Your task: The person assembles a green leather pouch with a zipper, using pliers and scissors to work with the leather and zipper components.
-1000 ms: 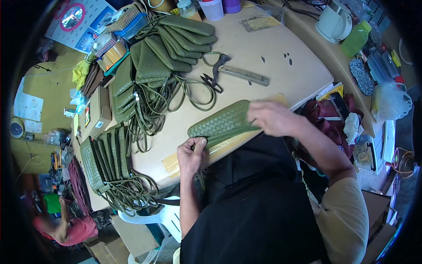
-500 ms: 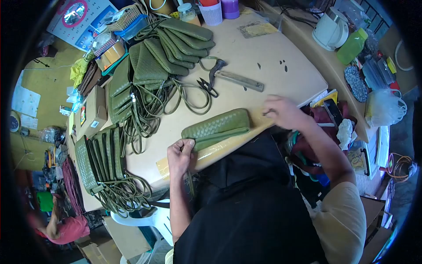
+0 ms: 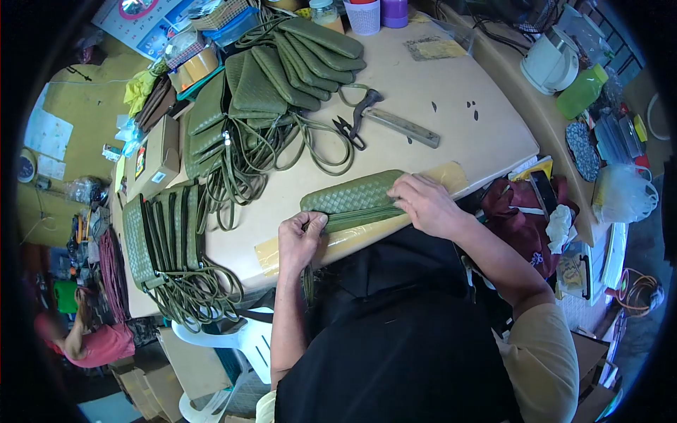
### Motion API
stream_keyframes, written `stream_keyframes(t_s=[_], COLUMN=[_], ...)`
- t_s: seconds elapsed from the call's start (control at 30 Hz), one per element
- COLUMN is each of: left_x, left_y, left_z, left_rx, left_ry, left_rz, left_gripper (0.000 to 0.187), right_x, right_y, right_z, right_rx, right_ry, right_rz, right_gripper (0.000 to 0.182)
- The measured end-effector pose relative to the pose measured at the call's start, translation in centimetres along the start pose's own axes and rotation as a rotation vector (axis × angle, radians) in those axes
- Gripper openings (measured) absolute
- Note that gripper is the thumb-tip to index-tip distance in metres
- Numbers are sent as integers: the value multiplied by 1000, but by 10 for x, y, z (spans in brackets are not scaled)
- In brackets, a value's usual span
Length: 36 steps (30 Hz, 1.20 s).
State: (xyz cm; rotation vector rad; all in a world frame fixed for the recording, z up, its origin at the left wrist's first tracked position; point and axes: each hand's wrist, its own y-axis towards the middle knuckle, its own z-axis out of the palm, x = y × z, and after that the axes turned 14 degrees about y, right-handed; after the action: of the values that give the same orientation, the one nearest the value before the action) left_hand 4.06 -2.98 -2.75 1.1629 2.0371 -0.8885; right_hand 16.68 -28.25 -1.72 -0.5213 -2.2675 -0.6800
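Note:
A green woven-pattern pouch point(image 3: 356, 195) lies near the table's front edge, its zipper side toward me. My left hand point(image 3: 300, 238) is closed on the pouch's lower left corner, thumb and finger pinched together. At the opposite end, my right hand point(image 3: 429, 206) has its bent fingers closed over the right edge by the zipper. What the right fingertips press on is partly hidden. Beneath the pouch runs a strip of shiny tan tape point(image 3: 352, 243) along the table edge. A thin green strap hangs below my left hand.
Stacked green pouches point(image 3: 289, 70) with tangled straps fill the back left; more pouches point(image 3: 166, 233) stand at front left. Thread snips point(image 3: 349, 132) and a hammer point(image 3: 402, 127) lie beyond my hands. A kettle point(image 3: 550, 60) stands at right. Another person point(image 3: 99, 345) is at lower left.
My right hand has moved left from beside the pouch onto its right end. The pouch's zipper side now lies straighter and flatter. My left hand keeps its pinch. The camera view has shifted slightly.

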Motion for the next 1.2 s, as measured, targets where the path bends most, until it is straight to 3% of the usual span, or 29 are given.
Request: stream_keyframes(t_s=[0.03, 0.1, 0.13, 0.2, 0.27, 0.33, 0.43, 0.63, 0.73, 0.93, 1.03, 1.2], left_x=[2, 5, -10, -40, -21, -31, -21, -17, -20, -13, -12, -12], left_y=[-1, -5, -13, -35, -50, -57, -45, -43, -44, -40, -41, -42], left_z=[2, 12, 14, 17, 36, 56, 65, 66, 66, 74, 70, 72], left_rx=[-4, -299, -302, -748, -470, -355, -369, -328, -324, -366, -365, -377], left_ry=[-3, 250, 249, 783, 674, 617, 626, 570, 591, 561, 574, 577], left_rz=[-1, 288, 287, 466, 711, 736, 747, 748, 739, 722, 723, 716], left_gripper=[19, 12, 12, 14, 32, 47, 55, 49, 47, 47, 44, 42], right_x=[0, 1, 0, -2, -3, 1, 6, 9, 13, 17, 22, 16], right_y=[2, 6, 6, 6, 4, 0, -1, -3, 5, 25, 30, 22], right_z=[1, 4, 4, 5, 7, 10, 15, 15, -1, 9, -12, -47], right_rx=[4, -16, -15, -17, -37, -47, -132, -135, -23, 155, 417, 477], right_ry=[-1, 63, 63, 77, 76, 78, 66, 83, 175, 288, 179, -25], right_rz=[-4, 163, 160, 158, 134, 108, 114, 105, 163, 24, 189, 262], right_gripper=[20, 22, 22, 22, 22, 21, 20, 21, 17, 11, 8, 9])
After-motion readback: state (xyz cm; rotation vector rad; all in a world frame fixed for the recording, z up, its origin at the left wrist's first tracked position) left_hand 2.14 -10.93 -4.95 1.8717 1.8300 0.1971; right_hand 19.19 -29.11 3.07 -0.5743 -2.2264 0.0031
